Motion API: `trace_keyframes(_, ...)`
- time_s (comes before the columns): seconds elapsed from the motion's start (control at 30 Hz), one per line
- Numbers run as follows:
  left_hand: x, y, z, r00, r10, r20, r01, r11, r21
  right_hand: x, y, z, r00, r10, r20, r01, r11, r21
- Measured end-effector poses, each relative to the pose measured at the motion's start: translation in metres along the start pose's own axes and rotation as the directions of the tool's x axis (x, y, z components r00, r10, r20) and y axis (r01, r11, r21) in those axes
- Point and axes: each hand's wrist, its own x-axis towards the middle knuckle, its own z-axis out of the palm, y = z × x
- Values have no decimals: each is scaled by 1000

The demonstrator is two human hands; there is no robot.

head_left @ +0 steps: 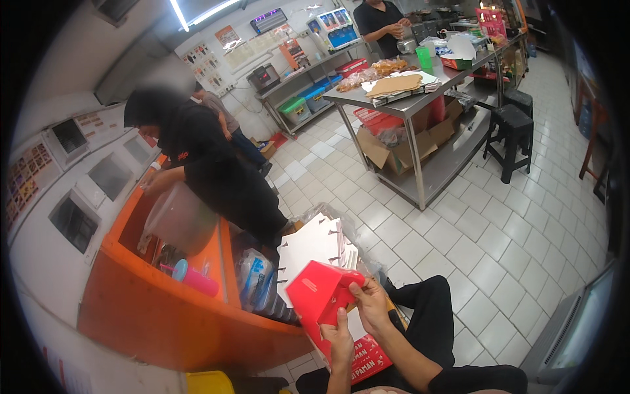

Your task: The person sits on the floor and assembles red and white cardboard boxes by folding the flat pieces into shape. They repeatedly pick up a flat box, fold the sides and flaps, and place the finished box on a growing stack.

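A seated person in dark trousers works a red carton (316, 287) in both bare hands at the lower middle of the scene, at 6 o'clock in the view. The left hand (338, 341) grips it from below, thumb up against its lower edge, while the right hand (371, 307) pinches a folded part at the carton's 3 o'clock side, fingers and thumb drawn close together. A red panel with white print (369, 360) lies over the lap at 5 o'clock from the carton; whether it is a separate piece cannot be told. Just beyond the carton, at 12 o'clock, rests a stack of white card blanks (312, 244), partly covered by it. At 9 o'clock, a pink tumbler with a blue lid (200, 281) lies tilted at an orange counter (184, 312). A clear tub (182, 220) stands at 10 o'clock, with a co-worker in black (203, 167) bent over the counter beyond it. A steel table (459, 139) is well apart at 1 o'clock, and black stools (510, 134) are at 2 o'clock.
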Motion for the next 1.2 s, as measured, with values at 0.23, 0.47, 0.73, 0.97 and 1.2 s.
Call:
trace_keyframes(0.23,12,13,8,996,84,-28,-83,995,51,-7,-4,6,983,151,100,-152,988,2)
trace_keyframes(0.47,14,30,9,994,89,-65,-80,987,139,-11,-13,13,981,122,152,-106,988,-111)
trace_keyframes(0.73,-41,49,-51,874,-159,459,291,928,-234,9,-36,-6,995,-99,-26,92,979,-182)
trace_keyframes(0.97,23,109,-27,478,115,871,-797,472,376,-4,-48,8,984,118,132,-130,988,88)
trace_keyframes(1.2,23,80,-12,587,401,704,-810,278,517,-18,-27,19,967,245,72,-255,945,207)
